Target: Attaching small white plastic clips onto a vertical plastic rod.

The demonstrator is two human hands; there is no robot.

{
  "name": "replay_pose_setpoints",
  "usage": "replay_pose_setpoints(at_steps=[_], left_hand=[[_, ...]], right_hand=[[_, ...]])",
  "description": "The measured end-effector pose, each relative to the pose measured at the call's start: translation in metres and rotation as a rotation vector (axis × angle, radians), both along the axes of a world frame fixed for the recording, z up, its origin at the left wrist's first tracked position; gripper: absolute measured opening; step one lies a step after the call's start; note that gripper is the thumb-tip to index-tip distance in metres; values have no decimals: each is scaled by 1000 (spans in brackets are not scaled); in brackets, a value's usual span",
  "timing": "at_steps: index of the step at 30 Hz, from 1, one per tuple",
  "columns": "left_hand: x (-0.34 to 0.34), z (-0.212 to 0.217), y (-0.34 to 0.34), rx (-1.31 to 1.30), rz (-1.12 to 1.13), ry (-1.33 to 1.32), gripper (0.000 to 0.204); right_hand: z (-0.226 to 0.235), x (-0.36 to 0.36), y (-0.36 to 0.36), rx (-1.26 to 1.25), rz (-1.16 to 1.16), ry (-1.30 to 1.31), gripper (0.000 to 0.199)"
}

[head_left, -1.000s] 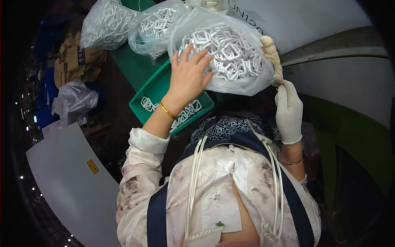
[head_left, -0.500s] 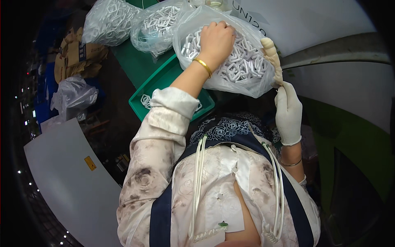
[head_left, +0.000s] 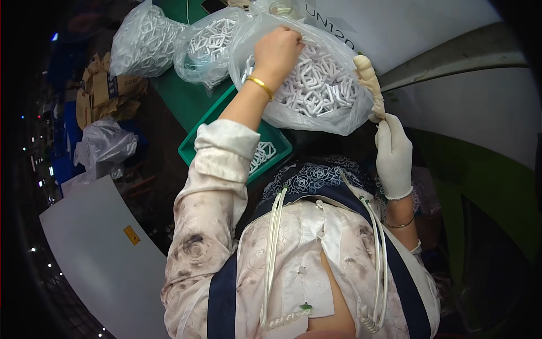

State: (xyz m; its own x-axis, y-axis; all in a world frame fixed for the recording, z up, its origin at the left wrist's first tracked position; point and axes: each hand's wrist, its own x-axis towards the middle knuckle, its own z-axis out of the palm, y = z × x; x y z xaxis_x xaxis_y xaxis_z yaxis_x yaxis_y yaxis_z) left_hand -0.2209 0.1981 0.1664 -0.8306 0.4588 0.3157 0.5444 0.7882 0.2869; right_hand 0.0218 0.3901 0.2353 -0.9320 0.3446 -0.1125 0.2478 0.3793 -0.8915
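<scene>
My left hand point(head_left: 276, 53), bare and with a gold bangle at the wrist, is at the left side of an open clear plastic bag point(head_left: 361, 116). Its fingers are curled together over the heap of white angular loops point(head_left: 322, 85); what they pinch, if anything, is hidden. In a white knit glove, my right hand point(head_left: 394, 158) is closed at the lower end of a beige wrapped stick point(head_left: 368, 79), which rises along the bag's right side. Below my left forearm a green tray point(head_left: 282, 155) holds a few more of these white loops point(head_left: 262, 153).
Two further plastic bags of white loops, one at the far left point(head_left: 145, 42) and one beside it point(head_left: 212, 39), sit on a green surface point(head_left: 175, 93). A pale machine panel point(head_left: 406, 28) borders the far right. Brown paper sacks point(head_left: 107, 87) and a grey-white panel point(head_left: 96, 243) lie to the left.
My left hand has shifted left and slightly farther over the bag. More loops in the bag and the tray now show. My gloved right hand stays at the wrapped stick.
</scene>
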Motion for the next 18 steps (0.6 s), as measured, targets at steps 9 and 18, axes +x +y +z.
replay_pose_setpoints(at_steps=[9,18], left_hand=[[59,55,-58,577,125,-748,23],[114,90,-59,967,79,-1077,16]], right_hand=[[1,-11,-16,13,67,58,24],[1,-27,-38,164,183,81,21]])
